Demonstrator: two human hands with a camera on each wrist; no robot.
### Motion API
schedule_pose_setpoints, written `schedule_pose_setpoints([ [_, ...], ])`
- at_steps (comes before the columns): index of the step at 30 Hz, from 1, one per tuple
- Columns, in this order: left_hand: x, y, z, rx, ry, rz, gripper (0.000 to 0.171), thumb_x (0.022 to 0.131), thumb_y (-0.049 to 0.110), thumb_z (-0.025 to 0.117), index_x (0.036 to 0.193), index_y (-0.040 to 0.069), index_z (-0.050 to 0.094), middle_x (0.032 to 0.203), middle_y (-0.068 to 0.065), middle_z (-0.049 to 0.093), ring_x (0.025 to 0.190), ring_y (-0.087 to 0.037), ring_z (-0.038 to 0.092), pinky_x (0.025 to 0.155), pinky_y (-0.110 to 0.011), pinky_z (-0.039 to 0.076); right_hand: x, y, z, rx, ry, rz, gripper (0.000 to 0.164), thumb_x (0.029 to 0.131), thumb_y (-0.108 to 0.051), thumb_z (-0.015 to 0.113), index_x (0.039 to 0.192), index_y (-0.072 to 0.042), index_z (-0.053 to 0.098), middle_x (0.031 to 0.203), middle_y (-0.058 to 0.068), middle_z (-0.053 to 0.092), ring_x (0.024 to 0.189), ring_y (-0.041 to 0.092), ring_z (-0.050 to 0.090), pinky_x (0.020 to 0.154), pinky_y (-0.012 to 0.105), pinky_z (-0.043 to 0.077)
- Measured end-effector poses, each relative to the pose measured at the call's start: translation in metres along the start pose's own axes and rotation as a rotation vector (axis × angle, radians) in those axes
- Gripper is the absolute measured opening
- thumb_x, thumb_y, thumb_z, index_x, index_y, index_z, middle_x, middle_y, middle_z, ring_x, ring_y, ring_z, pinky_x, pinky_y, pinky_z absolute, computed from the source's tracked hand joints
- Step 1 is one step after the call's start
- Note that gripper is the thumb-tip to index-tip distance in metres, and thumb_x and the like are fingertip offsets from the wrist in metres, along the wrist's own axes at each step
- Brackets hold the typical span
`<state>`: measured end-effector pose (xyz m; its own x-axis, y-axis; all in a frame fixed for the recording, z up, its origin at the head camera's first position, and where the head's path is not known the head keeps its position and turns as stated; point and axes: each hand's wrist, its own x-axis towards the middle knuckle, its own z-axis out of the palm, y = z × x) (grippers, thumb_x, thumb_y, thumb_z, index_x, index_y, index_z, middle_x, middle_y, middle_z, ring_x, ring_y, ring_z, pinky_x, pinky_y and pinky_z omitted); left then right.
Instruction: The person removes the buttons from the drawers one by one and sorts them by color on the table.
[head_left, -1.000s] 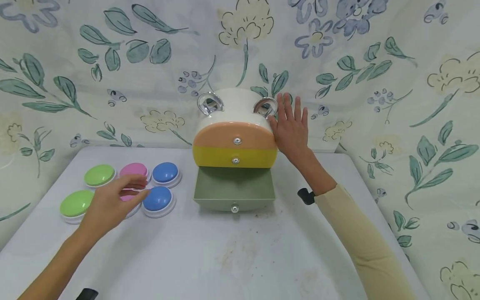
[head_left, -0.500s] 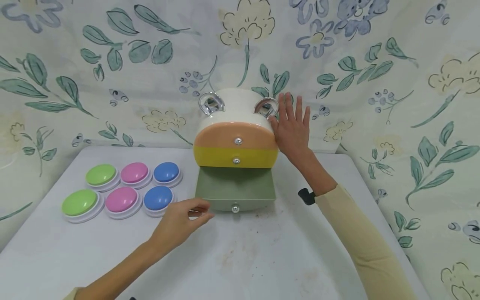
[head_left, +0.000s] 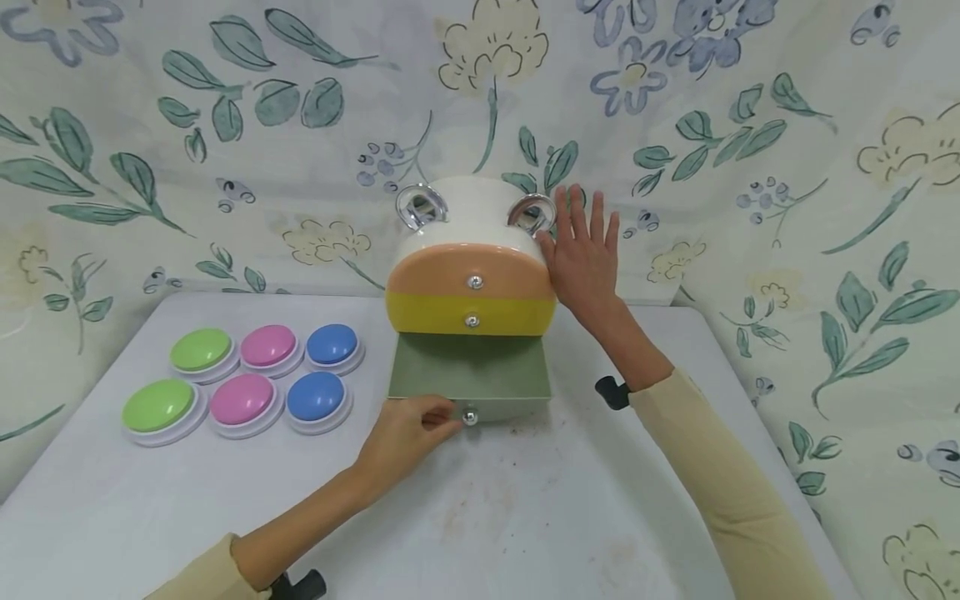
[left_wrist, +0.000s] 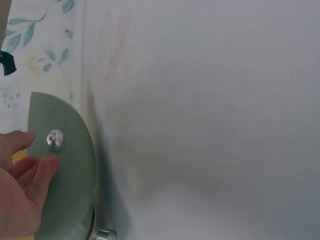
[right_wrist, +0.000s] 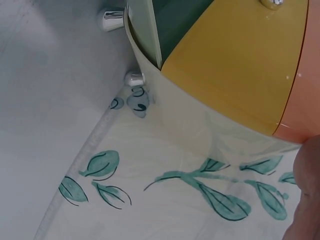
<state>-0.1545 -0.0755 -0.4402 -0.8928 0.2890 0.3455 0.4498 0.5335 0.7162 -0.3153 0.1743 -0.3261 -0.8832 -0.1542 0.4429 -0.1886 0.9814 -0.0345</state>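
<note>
A small rounded chest of drawers (head_left: 427, 275) with a white body and orange and yellow fronts stands at the back of the table. Its bottom green drawer (head_left: 510, 410) is pulled out. In front of that drawer is my left hand (head_left: 401, 437), thumb and fingers apart, beside the silver knob (head_left: 470, 416). The left wrist view has a small gap between the fingertips and the knob (left_wrist: 55, 139). My right hand (head_left: 583, 262) rests with straight fingers against the chest's right side; only part of this hand (right_wrist: 307, 185) shows in the right wrist view.
Several round push buttons stand in two rows on the left of the white table (head_left: 570, 517): green (head_left: 157, 406), pink (head_left: 242, 399) and blue (head_left: 316, 397). Two silver rings (head_left: 420, 207) top the chest. A floral cloth (head_left: 300, 167) hangs close behind.
My left hand has moved right, from over the buttons to the green drawer's knob. The right hand stays against the chest. The drawer has not moved.
</note>
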Motion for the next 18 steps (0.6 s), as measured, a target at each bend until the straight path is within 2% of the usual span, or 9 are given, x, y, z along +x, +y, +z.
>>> schedule_pose_setpoints([
  [4,0.002,-0.001,0.008,0.055,0.024,0.040,0.015,0.079,0.001,0.083,0.092,0.001,0.075,0.086,-0.005,0.073,0.080,-0.015,0.070,0.072,-0.026,0.059,0.000,0.000,0.000,0.006,-0.003,-0.003,0.065,0.109,-0.040,0.032,0.161,-0.009,0.008,0.166,0.011,0.006,0.151,0.036,-0.001,0.120,0.055,-0.004],
  [10,0.005,-0.003,0.017,0.152,0.026,0.064,0.010,0.080,0.003,0.083,0.086,0.004,0.076,0.081,-0.001,0.072,0.075,-0.011,0.067,0.068,-0.023,0.058,0.000,0.001,0.000,0.002,0.010,0.002,0.064,0.109,-0.039,0.033,0.161,-0.009,0.010,0.166,0.011,0.007,0.151,0.036,0.001,0.120,0.054,-0.003],
  [18,0.009,-0.004,0.017,0.154,0.021,0.051,0.009,0.081,0.002,0.081,0.089,0.003,0.077,0.083,-0.002,0.073,0.076,-0.010,0.066,0.069,-0.022,0.058,0.000,0.001,0.000,-0.001,0.005,-0.006,0.064,0.109,-0.039,0.033,0.161,-0.009,0.009,0.166,0.012,0.007,0.151,0.036,0.000,0.120,0.055,-0.002],
])
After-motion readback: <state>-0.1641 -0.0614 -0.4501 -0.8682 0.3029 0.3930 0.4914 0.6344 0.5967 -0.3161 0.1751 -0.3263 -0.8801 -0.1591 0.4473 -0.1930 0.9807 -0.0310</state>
